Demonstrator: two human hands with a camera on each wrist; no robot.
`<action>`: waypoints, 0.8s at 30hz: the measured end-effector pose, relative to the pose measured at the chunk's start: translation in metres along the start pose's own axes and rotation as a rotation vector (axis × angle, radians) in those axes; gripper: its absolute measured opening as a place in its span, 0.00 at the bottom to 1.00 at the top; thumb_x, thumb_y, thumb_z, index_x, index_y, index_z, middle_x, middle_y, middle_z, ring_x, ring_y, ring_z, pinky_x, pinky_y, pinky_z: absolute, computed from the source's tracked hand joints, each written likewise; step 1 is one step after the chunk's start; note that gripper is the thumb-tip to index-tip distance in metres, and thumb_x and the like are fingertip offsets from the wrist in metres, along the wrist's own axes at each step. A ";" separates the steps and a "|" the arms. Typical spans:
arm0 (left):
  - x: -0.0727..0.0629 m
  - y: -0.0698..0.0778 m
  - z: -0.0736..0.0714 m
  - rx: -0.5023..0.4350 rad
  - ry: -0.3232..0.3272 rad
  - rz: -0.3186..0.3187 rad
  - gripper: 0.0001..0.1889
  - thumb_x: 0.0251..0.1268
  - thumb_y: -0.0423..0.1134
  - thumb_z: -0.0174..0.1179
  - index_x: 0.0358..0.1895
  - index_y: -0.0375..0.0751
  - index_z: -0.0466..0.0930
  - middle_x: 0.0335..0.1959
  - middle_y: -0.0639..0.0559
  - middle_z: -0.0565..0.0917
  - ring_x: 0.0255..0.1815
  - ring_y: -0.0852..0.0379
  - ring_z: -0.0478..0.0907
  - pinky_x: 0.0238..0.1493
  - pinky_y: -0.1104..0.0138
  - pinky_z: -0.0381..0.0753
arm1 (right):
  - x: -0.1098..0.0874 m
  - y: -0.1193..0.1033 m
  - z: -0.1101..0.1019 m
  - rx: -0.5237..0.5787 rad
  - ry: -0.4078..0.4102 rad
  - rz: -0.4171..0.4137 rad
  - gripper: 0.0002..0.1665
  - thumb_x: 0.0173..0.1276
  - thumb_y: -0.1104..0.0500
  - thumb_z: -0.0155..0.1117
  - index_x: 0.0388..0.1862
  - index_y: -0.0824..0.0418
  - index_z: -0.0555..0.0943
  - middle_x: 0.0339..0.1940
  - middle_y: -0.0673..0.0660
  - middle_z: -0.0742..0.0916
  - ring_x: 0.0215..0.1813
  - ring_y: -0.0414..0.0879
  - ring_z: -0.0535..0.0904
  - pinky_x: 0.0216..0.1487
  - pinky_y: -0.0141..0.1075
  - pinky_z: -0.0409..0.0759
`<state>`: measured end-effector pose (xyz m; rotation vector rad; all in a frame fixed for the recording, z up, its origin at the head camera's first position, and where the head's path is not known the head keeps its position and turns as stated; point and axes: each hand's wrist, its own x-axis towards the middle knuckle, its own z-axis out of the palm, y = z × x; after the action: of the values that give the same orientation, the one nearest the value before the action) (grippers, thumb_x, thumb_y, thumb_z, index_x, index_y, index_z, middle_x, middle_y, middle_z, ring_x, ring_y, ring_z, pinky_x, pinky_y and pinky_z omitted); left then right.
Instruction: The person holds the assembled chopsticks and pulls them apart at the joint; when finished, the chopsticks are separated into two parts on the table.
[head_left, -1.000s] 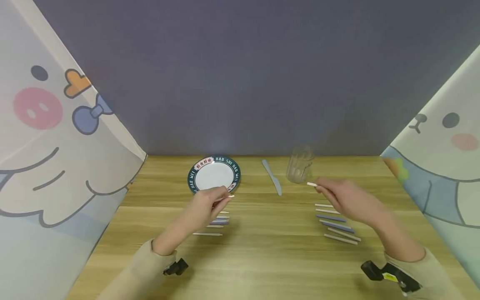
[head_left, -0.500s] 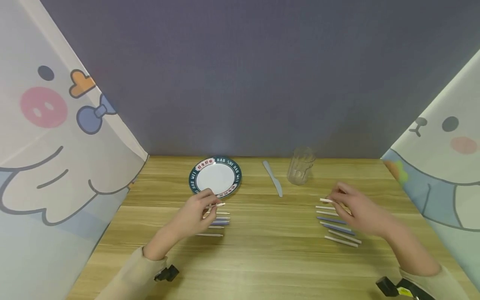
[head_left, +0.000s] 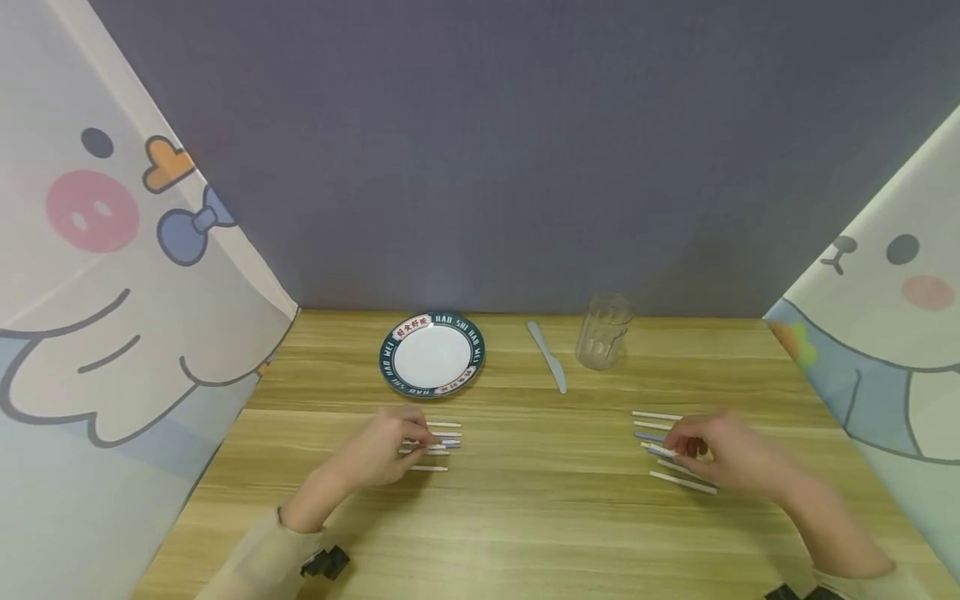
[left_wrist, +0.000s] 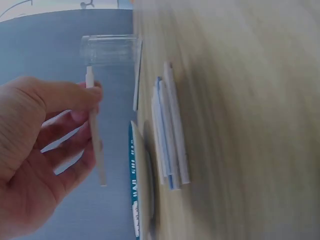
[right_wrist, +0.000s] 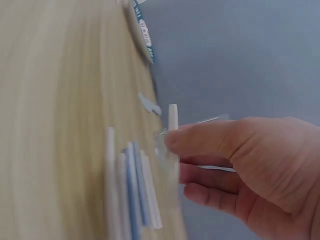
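My left hand (head_left: 375,452) pinches a thin white stick (left_wrist: 97,145) between thumb and fingers; one end of it is narrower. In the head view it hovers over a left row of white and blue sticks (head_left: 429,468), hiding part of them. My right hand (head_left: 735,454) pinches another white stick (right_wrist: 173,116), its lower part blurred in the right wrist view. This hand overlaps the right row of white and blue sticks (head_left: 682,482). Both rows lie roughly side by side on the wooden table (head_left: 540,500).
Behind the left row sits a white plate with a dark green lettered rim (head_left: 386,357). A grey knife (head_left: 553,367) lies right of it, and a clear glass (head_left: 600,337) stands farther right. A grey partition (head_left: 480,167) closes off the back; cartoon-printed panels flank the table.
Both hands, each with its white stick, have drawn back toward the person: the left from the plate's edge, the right from near the glass, to over the stick rows.
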<state>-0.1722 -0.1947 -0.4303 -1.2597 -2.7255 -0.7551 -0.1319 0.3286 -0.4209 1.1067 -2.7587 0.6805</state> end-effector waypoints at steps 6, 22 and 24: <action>-0.007 0.000 0.007 -0.079 -0.123 0.005 0.07 0.59 0.27 0.74 0.37 0.43 0.94 0.30 0.58 0.87 0.31 0.72 0.77 0.34 0.78 0.81 | -0.009 0.001 0.014 0.109 -0.090 0.050 0.15 0.58 0.68 0.81 0.35 0.51 0.87 0.29 0.38 0.87 0.32 0.23 0.76 0.27 0.27 0.78; -0.019 0.005 0.027 -0.150 -0.244 -0.114 0.08 0.56 0.27 0.77 0.31 0.46 0.92 0.27 0.62 0.87 0.28 0.76 0.76 0.30 0.79 0.79 | -0.013 -0.003 0.031 0.110 -0.160 0.067 0.17 0.56 0.69 0.82 0.29 0.47 0.85 0.27 0.35 0.84 0.30 0.23 0.72 0.25 0.25 0.75; -0.019 0.005 0.026 -0.149 -0.242 -0.117 0.08 0.55 0.27 0.77 0.31 0.45 0.92 0.27 0.61 0.87 0.27 0.76 0.76 0.30 0.79 0.79 | -0.013 -0.005 0.031 0.114 -0.174 0.082 0.17 0.57 0.69 0.82 0.29 0.47 0.85 0.27 0.36 0.84 0.29 0.23 0.73 0.25 0.25 0.76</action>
<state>-0.1516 -0.1934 -0.4557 -1.3071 -3.0086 -0.8868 -0.1167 0.3203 -0.4504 1.1303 -2.9591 0.7962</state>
